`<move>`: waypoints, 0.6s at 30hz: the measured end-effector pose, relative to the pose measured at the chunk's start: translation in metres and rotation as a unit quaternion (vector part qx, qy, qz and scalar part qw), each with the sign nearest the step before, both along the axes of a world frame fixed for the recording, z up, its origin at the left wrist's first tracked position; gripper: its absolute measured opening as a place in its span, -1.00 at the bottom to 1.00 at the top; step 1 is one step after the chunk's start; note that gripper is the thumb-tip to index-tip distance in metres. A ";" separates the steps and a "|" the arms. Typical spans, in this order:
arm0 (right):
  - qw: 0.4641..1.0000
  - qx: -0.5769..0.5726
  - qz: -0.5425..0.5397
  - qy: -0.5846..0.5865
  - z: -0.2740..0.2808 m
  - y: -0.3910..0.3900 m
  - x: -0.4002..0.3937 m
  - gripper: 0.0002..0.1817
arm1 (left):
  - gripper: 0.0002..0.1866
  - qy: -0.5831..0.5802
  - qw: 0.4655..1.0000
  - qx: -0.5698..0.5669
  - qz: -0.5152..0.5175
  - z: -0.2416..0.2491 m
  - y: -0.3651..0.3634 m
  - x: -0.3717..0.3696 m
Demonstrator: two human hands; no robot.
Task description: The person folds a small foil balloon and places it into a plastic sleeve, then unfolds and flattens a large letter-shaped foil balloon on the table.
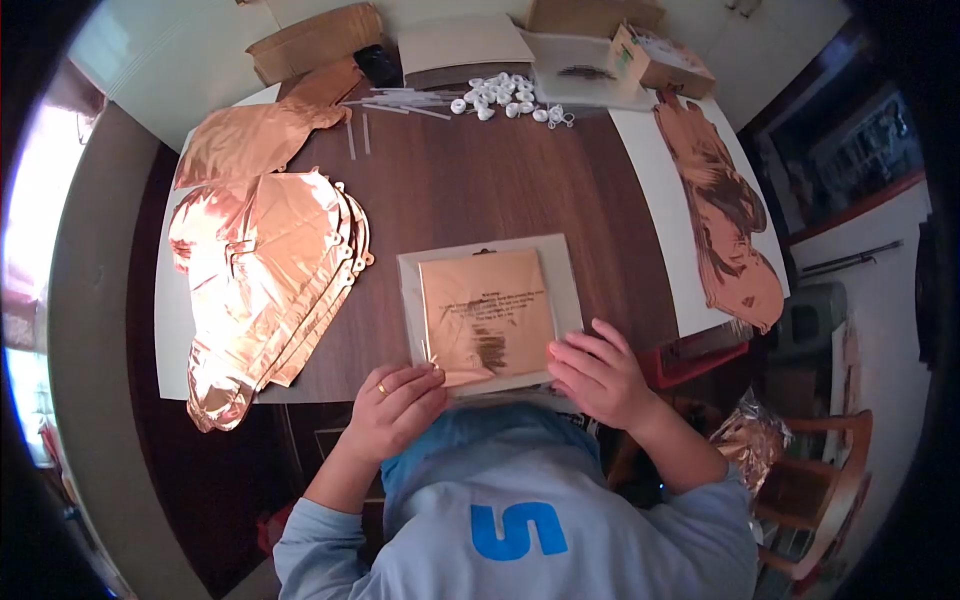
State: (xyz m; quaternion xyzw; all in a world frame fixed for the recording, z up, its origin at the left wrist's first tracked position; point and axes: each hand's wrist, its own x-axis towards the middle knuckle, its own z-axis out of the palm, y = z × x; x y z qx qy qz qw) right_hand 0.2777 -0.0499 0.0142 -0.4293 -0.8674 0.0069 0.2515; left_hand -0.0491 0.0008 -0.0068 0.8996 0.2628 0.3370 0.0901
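A clear plastic packet with a hang hole lies in front of me near the table's front edge. Inside it a folded rose-gold foil balloon, with lines of dark print, rests against a white backing. My left hand, a ring on one finger, is closed with its fingertips on the packet's lower left corner. On the other side, my right hand grips the lower right edge, its fingers bent over the plastic and its outer fingers slightly apart.
Large rose-gold foil balloons are stacked on the left, and more foil balloons lie on the right. Along the back are white ribbon rolls, clear straws and a small cardboard box. A wooden chair stands at lower right.
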 end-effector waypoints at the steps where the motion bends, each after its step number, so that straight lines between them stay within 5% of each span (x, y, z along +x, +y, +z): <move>1: 0.999 -0.015 0.010 0.048 0.002 0.000 0.001 -0.67 | -0.74 -0.027 0.999 -0.023 -0.001 -0.001 0.000 0.000; 5: 0.973 -0.163 -0.022 0.161 0.016 0.006 -0.002 -0.73 | -0.78 -0.038 0.987 -0.147 0.050 0.019 -0.003 0.000; 10: 0.946 -0.221 -0.177 0.161 0.030 0.015 -0.023 -0.64 | -0.75 -0.010 0.975 -0.179 0.130 0.034 0.001 0.010; 13: 0.936 -0.254 -0.204 0.136 0.034 0.023 -0.020 -0.62 | -0.63 -0.029 0.923 -0.306 0.231 0.032 -0.005 0.009; 18: 0.886 -0.387 -0.238 0.090 0.049 0.043 -0.015 -0.58 | -0.59 -0.054 0.944 -0.237 0.223 0.027 0.005 0.000</move>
